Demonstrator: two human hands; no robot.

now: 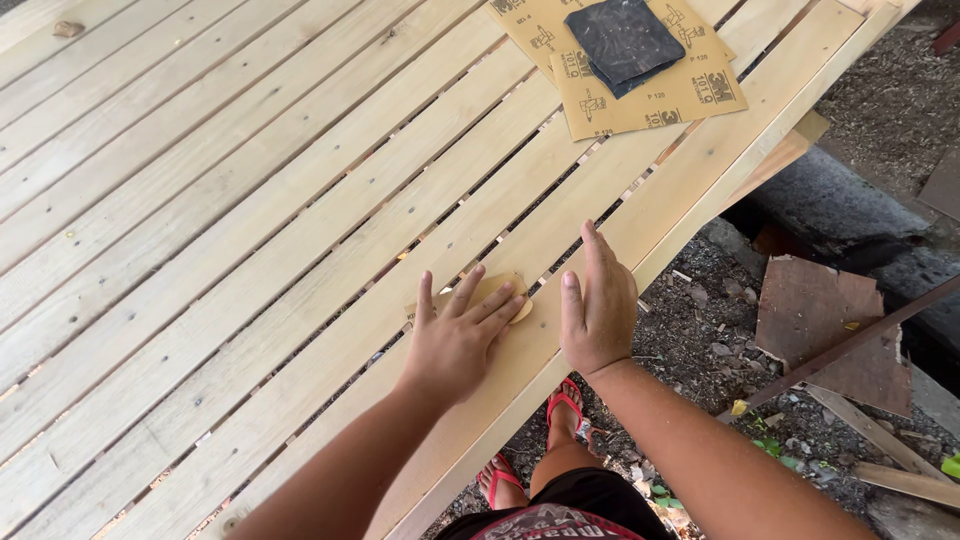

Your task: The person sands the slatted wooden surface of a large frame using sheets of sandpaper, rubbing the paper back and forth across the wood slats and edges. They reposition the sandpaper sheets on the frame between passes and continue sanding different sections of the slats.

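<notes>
Pale pine slatted platform (pixel 250 250), boards running diagonally with narrow dark gaps between them, filling most of the head view; taken below as the landmark.

Bare earth ground (pixel 880 110) beyond the platform's right edge, strewn with debris and wood chips.

Grey concrete slab or pipe (pixel 830 205) on the ground just off the platform's right edge, toward its far end.

Brown board offcut (pixel 820 320), ragged-edged, flat on the ground, well apart from the platform's near right edge; thin dark strip lying across its corner.

Tan sandpaper sheets (pixel 680 100), backs up with printed marks, stacked loosely on the platform's far right corner.

Dark folded sandpaper piece (pixel 622 40), grit side up, atop the tan sheets at that same far corner.

Right hand (pixel 598 305), flat and open, fingers together, palm down on the outermost slat near the platform's right edge; holding nothing.

Left hand (pixel 455 335), fingers spread, pressed flat on the sanding piece, one slat inward from the right hand; hands close together but not touching.

Red sandals (pixel 565 405) on the feet, visible on the ground just under the platform's near edge.

Small tan sanding piece (pixel 505 295), rounded at its right end, flat on a slat near the platform's right edge, mostly covered by the left fingers; pinned under them rather than gripped.

Small wood knot or chip (pixel 68 29) at the platform's far left corner.
</notes>
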